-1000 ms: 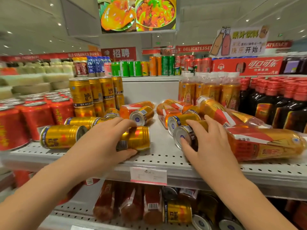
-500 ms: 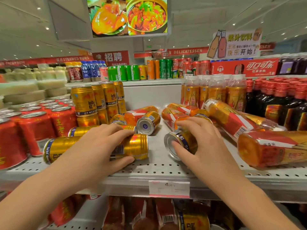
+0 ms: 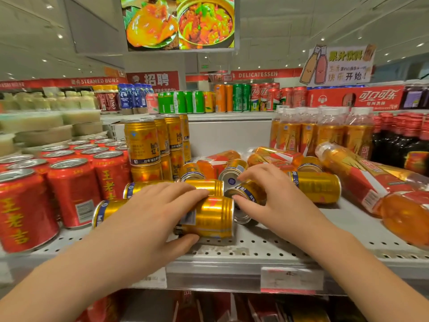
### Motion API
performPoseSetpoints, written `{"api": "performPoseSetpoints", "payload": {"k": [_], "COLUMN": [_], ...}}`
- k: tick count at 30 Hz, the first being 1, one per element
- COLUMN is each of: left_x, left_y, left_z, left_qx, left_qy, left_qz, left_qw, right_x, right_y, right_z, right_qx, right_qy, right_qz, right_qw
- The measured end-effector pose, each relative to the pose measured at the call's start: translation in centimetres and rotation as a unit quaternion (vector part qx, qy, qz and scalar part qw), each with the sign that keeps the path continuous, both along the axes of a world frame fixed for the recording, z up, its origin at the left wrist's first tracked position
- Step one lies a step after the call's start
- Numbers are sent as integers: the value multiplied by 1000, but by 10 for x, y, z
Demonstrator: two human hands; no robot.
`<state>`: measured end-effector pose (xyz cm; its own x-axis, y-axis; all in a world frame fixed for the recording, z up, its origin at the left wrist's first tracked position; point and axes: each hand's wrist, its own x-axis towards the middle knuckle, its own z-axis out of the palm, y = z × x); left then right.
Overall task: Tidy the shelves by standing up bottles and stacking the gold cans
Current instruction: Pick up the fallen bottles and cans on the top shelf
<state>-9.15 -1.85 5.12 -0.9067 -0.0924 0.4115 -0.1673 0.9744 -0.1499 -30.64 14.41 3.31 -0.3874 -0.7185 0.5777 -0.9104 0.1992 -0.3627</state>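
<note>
Gold can (image 3: 212, 217) lies on its side at the shelf (image 3: 267, 253) front, left hand (image 3: 148, 214) wrapped round it. Right hand (image 3: 276, 201) grips a second can (image 3: 248, 192) just beside, tipped over. Orange bottles (image 3: 357, 175) lie toppled at right; a gold stack (image 3: 141, 145) stands behind on the left.

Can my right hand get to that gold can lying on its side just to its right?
Probably, once freed: the right hand grips a nearer gold can, but the lying can sits close beside it, uncovered.
</note>
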Motion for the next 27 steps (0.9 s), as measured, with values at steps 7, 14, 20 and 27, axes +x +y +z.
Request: {"api": "performPoseSetpoints", "payload": {"k": [7,14,20,27], "left_x": [4,2,-62,-180], "left_y": [-10,-7,-13,-57], "left_z": [-8,-3,51,73], "left_qx": [11,47,82,-25], "left_qy": [17,46,59,-100], "left_qz": [-31,-56,-37,55], "left_qw": [999,996,994,993], "right_x": [-1,-2,-19,-45], "right_y": [-18,-12,-1,-15], "right_z": [2,2,19,38], "right_qx": [-1,-49,-43,-31], "right_qy": [-30,-36,-2,21], "right_qz": [4,1,-9,2], "right_qw": [1000,998,999,999]}}
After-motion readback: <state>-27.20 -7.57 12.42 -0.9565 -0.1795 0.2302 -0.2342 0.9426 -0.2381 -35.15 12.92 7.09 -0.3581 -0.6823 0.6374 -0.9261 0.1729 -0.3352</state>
